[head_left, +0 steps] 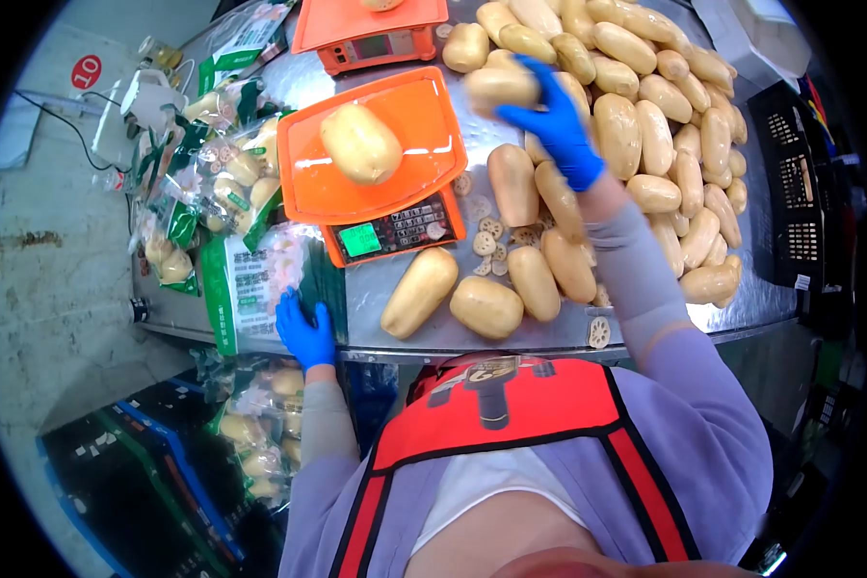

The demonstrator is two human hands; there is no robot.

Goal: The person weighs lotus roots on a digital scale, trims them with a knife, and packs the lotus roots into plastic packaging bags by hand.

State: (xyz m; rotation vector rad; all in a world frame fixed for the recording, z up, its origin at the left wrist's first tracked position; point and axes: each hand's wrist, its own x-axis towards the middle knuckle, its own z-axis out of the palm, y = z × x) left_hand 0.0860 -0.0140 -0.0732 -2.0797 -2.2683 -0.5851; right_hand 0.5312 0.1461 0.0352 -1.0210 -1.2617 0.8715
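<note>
My right hand, in a blue glove, grips one end of a lotus root segment between thumb and fingers; the segment is blurred by motion. It hangs over the left side of the lotus root pile, right of the scale. My left hand, gloved too, lies with fingers apart on a flat printed plastic bag at the table's front edge. On the orange scale pan rests a single fat lotus root segment. Below, the scale's display glows green, its digits unreadable.
A large pile of lotus roots covers the right of the metal table. Cut slices lie beside loose segments near the scale. Filled bags crowd the left. A second orange scale stands behind; a black crate is at right.
</note>
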